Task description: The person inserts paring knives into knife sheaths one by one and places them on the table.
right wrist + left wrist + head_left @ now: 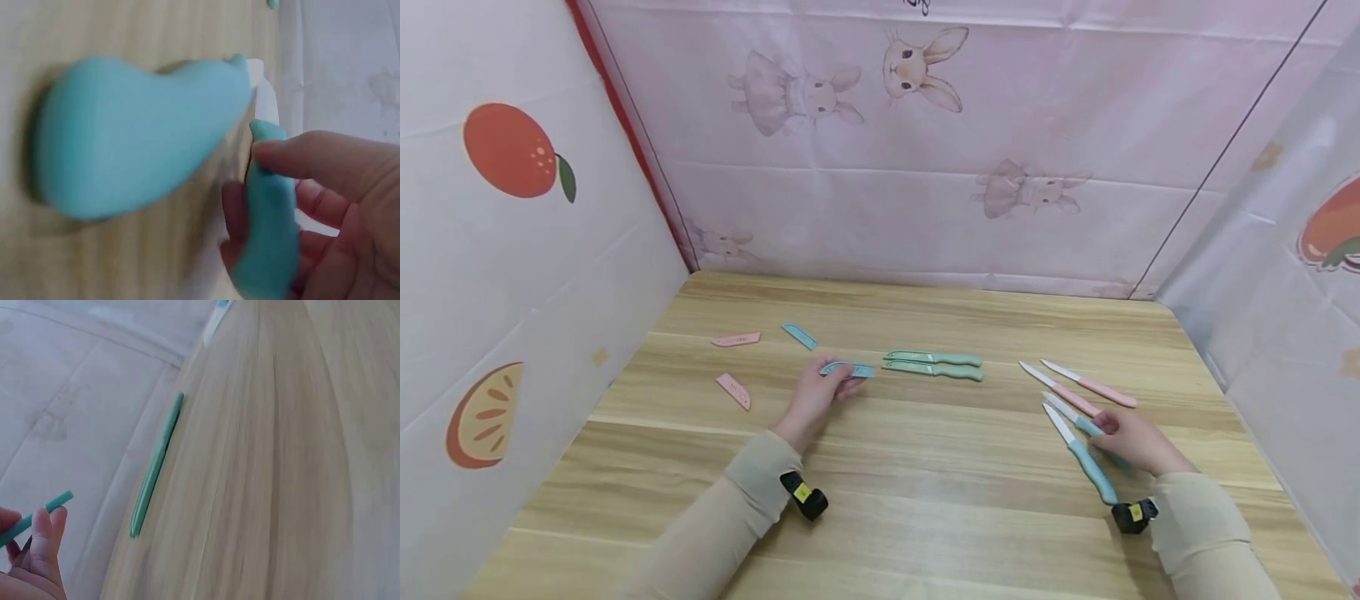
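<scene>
My left hand (811, 398) pinches a blue knife sheath (862, 371) between thumb and fingers, left of two green-handled knives (955, 374) lying side by side with green sheaths over their blades. In the left wrist view the same sheath (59, 500) juts out past the fingertips. On the right, my right hand (1138, 442) grips a blue-handled knife by its handle (270, 200), the bare blade pointing away toward the far left. Just beside it lies a second bare-bladed blue-handled knife (1093, 475), whose handle fills much of the right wrist view.
Two pink-handled knives (1105, 390) with bare blades lie beyond my right hand. Another blue sheath (799, 336) and two pink sheaths, one nearer (734, 392) and one farther (736, 340), lie at the left. Printed curtains (865, 225) enclose the wooden table (925, 500).
</scene>
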A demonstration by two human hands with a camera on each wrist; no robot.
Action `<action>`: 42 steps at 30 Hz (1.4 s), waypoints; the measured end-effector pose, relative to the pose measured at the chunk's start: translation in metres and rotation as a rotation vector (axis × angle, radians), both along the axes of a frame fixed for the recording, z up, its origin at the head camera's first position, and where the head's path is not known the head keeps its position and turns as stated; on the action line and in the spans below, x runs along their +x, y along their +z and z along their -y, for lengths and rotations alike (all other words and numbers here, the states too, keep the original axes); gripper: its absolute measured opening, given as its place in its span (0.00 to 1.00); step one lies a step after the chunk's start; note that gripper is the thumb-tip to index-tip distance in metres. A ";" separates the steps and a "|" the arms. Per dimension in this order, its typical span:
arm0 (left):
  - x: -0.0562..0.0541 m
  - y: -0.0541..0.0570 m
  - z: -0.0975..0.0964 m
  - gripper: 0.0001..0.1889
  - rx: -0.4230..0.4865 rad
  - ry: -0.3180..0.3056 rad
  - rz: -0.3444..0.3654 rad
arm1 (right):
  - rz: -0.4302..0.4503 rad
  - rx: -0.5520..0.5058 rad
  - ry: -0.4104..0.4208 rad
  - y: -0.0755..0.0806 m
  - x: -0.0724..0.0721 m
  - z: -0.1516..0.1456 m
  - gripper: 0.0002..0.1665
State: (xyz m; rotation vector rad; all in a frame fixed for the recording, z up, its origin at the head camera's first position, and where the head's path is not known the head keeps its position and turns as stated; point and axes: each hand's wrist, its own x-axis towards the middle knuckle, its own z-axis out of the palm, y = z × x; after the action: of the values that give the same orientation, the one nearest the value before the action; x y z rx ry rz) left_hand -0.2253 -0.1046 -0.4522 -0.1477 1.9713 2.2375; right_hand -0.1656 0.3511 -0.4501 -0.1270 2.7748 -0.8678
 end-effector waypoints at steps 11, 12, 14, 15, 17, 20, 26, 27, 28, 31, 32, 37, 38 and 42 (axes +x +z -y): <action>0.012 0.002 -0.026 0.19 0.132 -0.100 0.041 | -0.138 -0.382 -0.289 0.017 -0.002 0.023 0.33; 0.013 0.002 -0.029 0.19 0.140 -0.112 0.033 | -0.156 -0.427 -0.333 0.018 -0.002 0.028 0.34; 0.014 0.003 -0.034 0.20 0.165 -0.130 0.022 | -0.182 -0.564 -0.406 0.020 -0.002 0.039 0.31; 0.015 0.004 -0.036 0.20 0.180 -0.138 0.016 | -0.191 -0.655 -0.437 0.021 -0.003 0.045 0.28; 0.017 0.006 -0.041 0.20 0.201 -0.145 0.009 | -0.209 -0.842 -0.480 0.023 -0.004 0.058 0.23; 0.019 0.009 -0.048 0.19 0.225 -0.152 0.002 | -0.215 -1.111 -0.533 0.027 -0.007 0.078 0.21; 0.022 0.015 -0.058 0.19 0.284 -0.192 0.008 | -0.203 -1.360 -0.558 0.032 -0.010 0.108 0.18; 0.023 0.016 -0.060 0.19 0.292 -0.203 0.005 | -0.197 -1.385 -0.552 0.032 -0.010 0.111 0.17; 0.023 0.017 -0.061 0.19 0.301 -0.213 0.000 | -0.193 -1.406 -0.544 0.033 -0.010 0.114 0.16; 0.025 0.019 -0.064 0.20 0.331 -0.233 -0.005 | -0.208 -1.450 -0.553 0.031 -0.011 0.123 0.13; 0.025 0.020 -0.065 0.20 0.339 -0.235 -0.006 | -0.221 -1.461 -0.556 0.031 -0.011 0.126 0.12; 0.027 0.022 -0.070 0.20 0.364 -0.233 0.009 | -0.327 -1.480 -0.552 0.030 -0.013 0.143 0.05; 0.028 0.022 -0.071 0.20 0.369 -0.236 0.012 | -0.340 -1.493 -0.545 0.029 -0.013 0.145 0.06; 0.029 0.024 -0.073 0.20 0.390 -0.239 0.029 | -0.346 -1.517 -0.520 0.028 -0.015 0.152 0.05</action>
State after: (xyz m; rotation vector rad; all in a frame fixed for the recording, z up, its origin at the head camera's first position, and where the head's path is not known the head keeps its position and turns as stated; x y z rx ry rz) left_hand -0.1963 -0.0312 -0.4284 0.0972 1.4136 2.3834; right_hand -0.1805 0.1992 -0.4221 0.2326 1.6679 -3.0380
